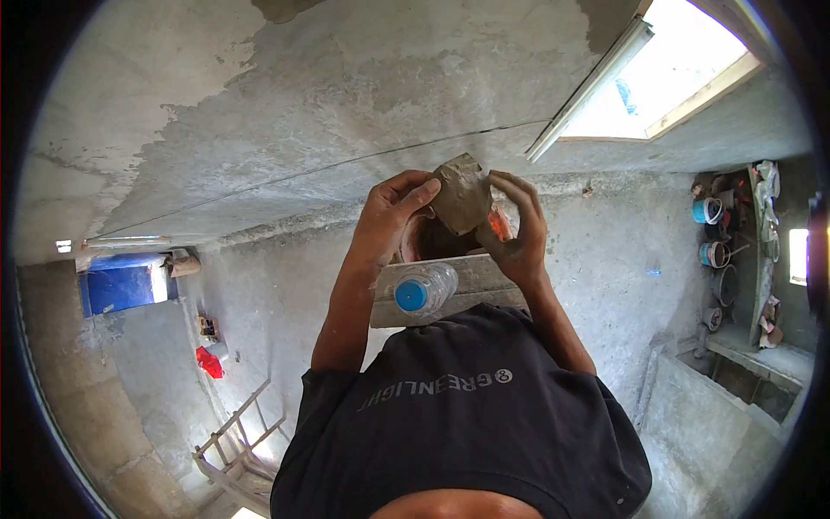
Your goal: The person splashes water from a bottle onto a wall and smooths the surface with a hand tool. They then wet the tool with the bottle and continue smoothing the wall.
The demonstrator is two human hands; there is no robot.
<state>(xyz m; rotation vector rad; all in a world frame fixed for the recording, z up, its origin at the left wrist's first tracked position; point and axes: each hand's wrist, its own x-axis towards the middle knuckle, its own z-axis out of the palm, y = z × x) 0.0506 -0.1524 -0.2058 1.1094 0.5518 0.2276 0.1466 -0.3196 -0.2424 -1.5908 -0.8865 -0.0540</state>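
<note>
A lump of grey-brown clay (462,194) with flattened faces is held up in front of the wall. My left hand (399,206) is closed on its left side, thumb on the near face. On the right side, my right hand (521,223) has curved fingers against the clay's edge. Behind and below the lump is a dark opening (432,240) with an orange-red patch at its right. A clear plastic bottle (439,283) with a blue cap lies on a wooden board (480,275) just below my hands.
A window (657,73) is at the upper right. Buckets (714,253) hang or stand by shelving (765,359) at the right. At the left are a blue door (125,290), a red cloth (209,362) and a wooden frame (233,424).
</note>
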